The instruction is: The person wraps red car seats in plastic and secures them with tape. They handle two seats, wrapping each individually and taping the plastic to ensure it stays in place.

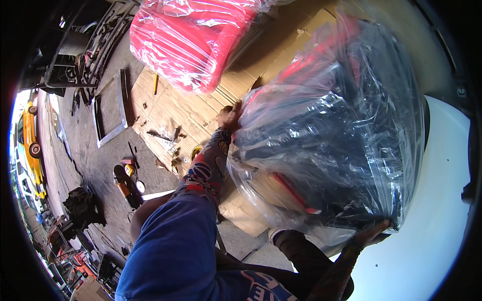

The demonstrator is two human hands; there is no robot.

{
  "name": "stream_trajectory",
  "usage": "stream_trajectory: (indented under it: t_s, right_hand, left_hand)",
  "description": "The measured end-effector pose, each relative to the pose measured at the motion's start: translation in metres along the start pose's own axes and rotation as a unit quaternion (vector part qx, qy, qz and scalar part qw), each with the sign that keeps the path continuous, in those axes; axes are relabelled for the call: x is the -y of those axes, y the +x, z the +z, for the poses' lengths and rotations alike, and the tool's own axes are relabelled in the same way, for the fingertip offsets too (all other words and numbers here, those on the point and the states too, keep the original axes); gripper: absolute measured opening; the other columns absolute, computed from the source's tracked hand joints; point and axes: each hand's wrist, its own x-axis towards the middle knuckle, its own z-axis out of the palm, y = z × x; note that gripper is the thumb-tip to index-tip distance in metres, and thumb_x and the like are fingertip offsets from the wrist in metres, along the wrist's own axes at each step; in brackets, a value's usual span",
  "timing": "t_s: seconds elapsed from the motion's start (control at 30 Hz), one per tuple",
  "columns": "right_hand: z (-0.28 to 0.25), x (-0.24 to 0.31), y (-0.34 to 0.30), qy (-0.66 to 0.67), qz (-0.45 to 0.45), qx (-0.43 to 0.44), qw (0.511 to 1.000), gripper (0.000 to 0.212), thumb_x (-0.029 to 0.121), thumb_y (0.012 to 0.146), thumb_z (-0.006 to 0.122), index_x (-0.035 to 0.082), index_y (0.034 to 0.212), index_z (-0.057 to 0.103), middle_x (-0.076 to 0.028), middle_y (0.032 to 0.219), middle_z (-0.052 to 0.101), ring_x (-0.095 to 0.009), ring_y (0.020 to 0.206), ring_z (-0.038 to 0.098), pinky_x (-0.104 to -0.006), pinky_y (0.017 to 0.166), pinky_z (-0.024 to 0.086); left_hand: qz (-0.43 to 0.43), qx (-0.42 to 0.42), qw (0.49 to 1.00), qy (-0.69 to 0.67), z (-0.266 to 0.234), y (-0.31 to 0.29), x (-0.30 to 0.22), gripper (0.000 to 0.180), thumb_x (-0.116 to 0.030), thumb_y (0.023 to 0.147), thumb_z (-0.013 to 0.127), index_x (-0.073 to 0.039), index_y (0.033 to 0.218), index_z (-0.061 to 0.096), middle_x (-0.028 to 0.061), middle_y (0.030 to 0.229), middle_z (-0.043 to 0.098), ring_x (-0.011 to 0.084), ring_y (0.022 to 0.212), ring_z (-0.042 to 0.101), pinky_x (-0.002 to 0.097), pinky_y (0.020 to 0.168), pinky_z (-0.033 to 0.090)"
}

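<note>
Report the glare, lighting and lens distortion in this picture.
Head view: white glare streaks the clear plastic wrap and breaks up the dark shapes under it; head view: the smooth white panel at right is bright, with little detail; head view: the upper-left area sinks into shadow; head view: fisheye curvature bends the scene near the black rim, including the yellow vehicle.

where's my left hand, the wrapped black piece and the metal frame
Left hand point(229, 117), head view, back of hand
Wrapped black piece point(326, 133), head view, its middle
Metal frame point(113, 134), head view, lower bar
</note>
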Motion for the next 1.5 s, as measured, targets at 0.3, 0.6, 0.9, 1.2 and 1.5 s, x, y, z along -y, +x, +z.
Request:
stream_trajectory:
  t_s: [0.3,0.6,0.9,1.2,1.5]
  right_hand:
    - [-0.021,-0.027,0.025,0.034,0.007,0.064,0.997,0.073,0.047,0.095,0.063,-0.002,0.145,0.042,-0.021,0.139,0.051,-0.033,0.121,0.055,-0.0460,0.100,0.048]
    - [-0.016,-0.031,0.037,0.001,-0.069,0.049,0.996,0.077,0.047,0.092,0.069,-0.007,0.142,0.047,-0.023,0.137,0.055,-0.033,0.118,0.056,-0.0441,0.101,0.045]
    - [-0.001,0.026,0.015,-0.006,-0.067,0.132,0.989,0.084,0.038,0.084,0.078,-0.004,0.146,0.042,-0.021,0.141,0.054,-0.033,0.122,0.056,-0.0412,0.105,0.044]
    - [-0.021,0.015,0.040,0.022,0.007,0.216,0.976,0.079,0.020,0.081,0.079,-0.005,0.146,0.042,-0.018,0.145,0.050,-0.032,0.129,0.050,-0.0404,0.110,0.038]
    - [-0.038,-0.005,0.070,0.146,0.143,0.195,0.959,0.078,0.018,0.077,0.080,-0.006,0.142,0.045,-0.016,0.138,0.054,-0.029,0.122,0.054,-0.0385,0.108,0.040]
  left_hand:
    - [0.033,0.108,0.946,-0.303,0.001,-0.005,-0.018,0.066,-0.060,0.092,0.058,-0.008,0.133,0.055,0.0117,0.098,0.071,0.0256,0.087,0.067,0.0379,0.077,0.054]
    - [-0.217,-0.384,0.880,-0.176,-0.047,-0.055,-0.052,0.056,-0.053,0.097,0.049,0.001,0.108,0.063,0.0226,0.102,0.065,0.0442,0.094,0.061,0.0530,0.084,0.047]
    - [-0.329,0.062,0.735,-0.590,-0.007,-0.229,-0.056,0.050,-0.054,0.099,0.050,-0.009,0.119,0.060,0.0072,0.098,0.061,0.0169,0.088,0.055,0.0366,0.080,0.043]
    - [-0.217,0.080,0.776,-0.586,0.062,-0.216,-0.072,0.049,-0.061,0.096,0.051,-0.016,0.078,0.054,-0.0040,0.064,0.046,0.0100,0.054,0.043,0.0293,0.050,0.032]
    - [-0.163,0.063,0.816,-0.551,0.004,-0.223,-0.108,0.051,-0.053,0.102,0.046,-0.018,0.066,0.046,-0.0059,0.055,0.037,0.0085,0.047,0.032,0.0297,0.045,0.023]
